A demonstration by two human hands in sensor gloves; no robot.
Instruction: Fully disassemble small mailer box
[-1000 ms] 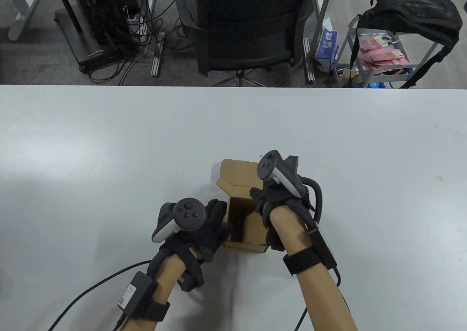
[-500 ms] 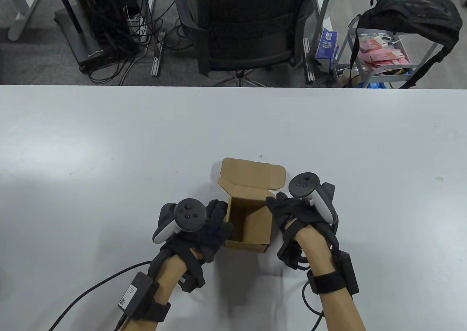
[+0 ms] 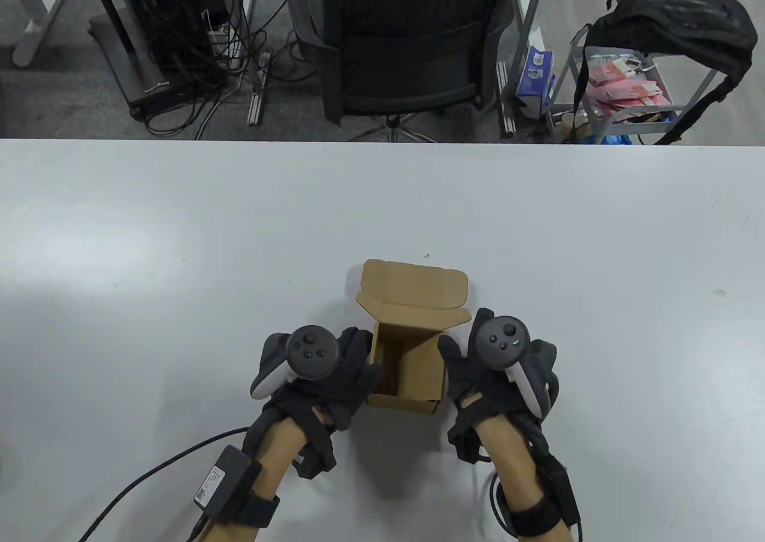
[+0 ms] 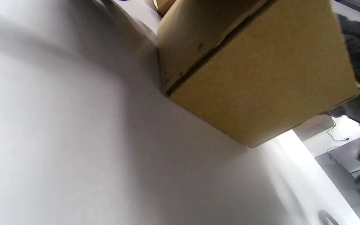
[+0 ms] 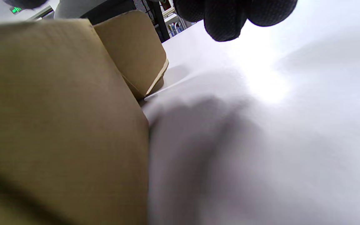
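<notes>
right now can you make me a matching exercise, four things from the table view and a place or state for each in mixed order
Things:
1. mailer box
2. left hand
3. right hand
4. office chair

Places or states:
a. against the box's right side
b. beyond the table's far edge
c. lid flipped open, standing on the table
d. against the box's left side

Pairs: 1-c, 2-d, 3-a, 4-b

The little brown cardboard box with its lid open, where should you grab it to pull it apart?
Probably grab the small brown cardboard mailer box by its open top rim, coming from above. The lid already lies folded back, so the side walls' upper edges are free to pinch and spread outward.
</notes>
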